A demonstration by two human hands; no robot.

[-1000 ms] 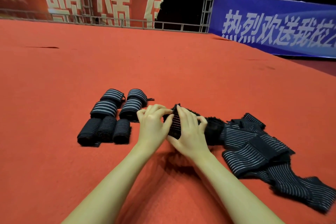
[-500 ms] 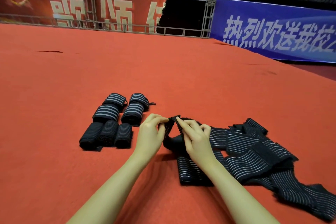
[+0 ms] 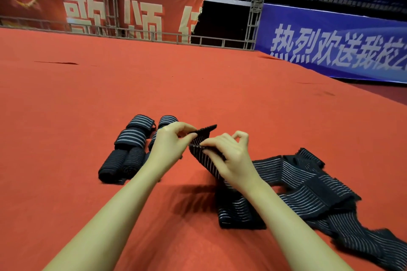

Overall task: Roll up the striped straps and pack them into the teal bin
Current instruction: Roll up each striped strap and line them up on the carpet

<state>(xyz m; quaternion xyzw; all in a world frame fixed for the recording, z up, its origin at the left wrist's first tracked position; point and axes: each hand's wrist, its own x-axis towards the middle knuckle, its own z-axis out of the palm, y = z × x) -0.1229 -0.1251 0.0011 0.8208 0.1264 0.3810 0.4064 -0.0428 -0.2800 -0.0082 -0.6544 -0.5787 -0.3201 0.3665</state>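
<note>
Two bare hands work over a big red carpet (image 3: 198, 86). The left hand (image 3: 170, 146) pinches the top corner of a dark striped strap (image 3: 203, 154) between its thumb and curled fingers. The right hand (image 3: 229, 156) pinches the same end just beside it, and its other fingers are curled too. Both hands hold this end up off the carpet, and the rest of the strap hangs down under the right wrist to the carpet. More loose straps (image 3: 308, 185) lie in a messy pile to the right, some on top of each other, and it is hard to tell where one stops and the next starts. To the left sits a neat group of rolled straps (image 3: 130, 149), side by side and touching, partly hidden behind the left hand. Far back there is a red banner (image 3: 88, 13) and a blue banner (image 3: 330, 44) with big letters. The teal bin is not in the picture at all, so nothing looks packed yet. It looks like the rolling of this strap is only at its start. The next move likely calls for folding the held end over tight and straight, then turning it again and again so the roll stays even. The long tail could twist, so it may need to be pulled flat first.
</note>
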